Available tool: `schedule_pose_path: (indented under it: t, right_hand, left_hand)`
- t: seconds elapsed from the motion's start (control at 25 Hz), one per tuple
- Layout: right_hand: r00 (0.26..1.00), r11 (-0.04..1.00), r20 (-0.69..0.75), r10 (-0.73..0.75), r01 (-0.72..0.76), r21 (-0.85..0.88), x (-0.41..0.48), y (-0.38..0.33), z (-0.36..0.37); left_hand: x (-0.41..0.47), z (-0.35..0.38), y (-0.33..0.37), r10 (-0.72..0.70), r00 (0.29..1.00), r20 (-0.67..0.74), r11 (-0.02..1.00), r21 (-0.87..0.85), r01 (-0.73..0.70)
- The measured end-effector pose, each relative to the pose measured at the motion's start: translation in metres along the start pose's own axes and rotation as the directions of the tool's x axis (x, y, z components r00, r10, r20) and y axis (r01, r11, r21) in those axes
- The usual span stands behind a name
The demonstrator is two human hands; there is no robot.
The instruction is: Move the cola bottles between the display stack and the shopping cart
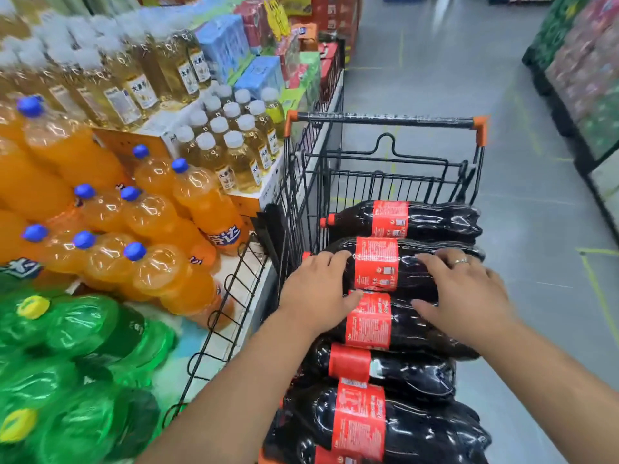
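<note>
Several large dark plastic cola bottles [365, 326] with red labels lie on their sides in the black wire shopping cart [385, 118], stacked beneath and beyond the hands. The left hand [318, 289] rests on the neck end of one cola bottle [376, 262] and the right hand [465, 296] on its body. Both are spread, fingers nearly straight, thumbs on the near side, not closed round it. The display stack [150, 262] of orange soda bottles sits left of the left hand. The bottle is probably heavy, smooth and slippery, so taking it at neck and base with both hands looks safest.
</note>
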State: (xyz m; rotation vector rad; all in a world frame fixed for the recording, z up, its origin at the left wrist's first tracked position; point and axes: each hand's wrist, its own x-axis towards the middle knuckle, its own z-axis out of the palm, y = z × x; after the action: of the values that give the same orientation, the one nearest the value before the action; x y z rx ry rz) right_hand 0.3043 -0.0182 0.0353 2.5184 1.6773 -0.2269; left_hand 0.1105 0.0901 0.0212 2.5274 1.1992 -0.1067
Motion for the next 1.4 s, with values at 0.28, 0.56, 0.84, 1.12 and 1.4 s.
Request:
schedule_pose_path:
  t: [0.28,0.56,0.84,1.12,1.4]
  right_hand:
    - [0.977,0.98,0.076,-0.2,0.199,0.014,0.067,0.032,0.009]
    - [0.927,0.936,0.152,-0.344,0.351,-0.024,0.104,0.036,0.028]
    - [0.898,0.91,0.252,-0.36,0.398,-0.118,0.123,0.036,0.035]
    - [0.856,0.909,0.361,-0.371,0.414,-0.048,0.135,0.035,0.03]
    - [0.842,0.917,0.382,-0.38,0.398,0.035,0.143,0.039,0.027]
  left_hand:
    - [0.031,0.038,0.024,-0.348,0.937,-0.015,0.916,-0.218,0.337]
    - [0.052,0.068,0.028,-0.618,0.785,0.04,0.69,-0.451,0.567]
    - [0.082,0.074,0.028,-0.716,0.651,0.25,0.243,-0.786,0.569]
    - [0.103,0.072,0.03,-0.764,0.566,0.308,0.081,-0.826,0.558]
    - [0.105,0.073,0.034,-0.791,0.567,0.229,0.116,-0.854,0.507]
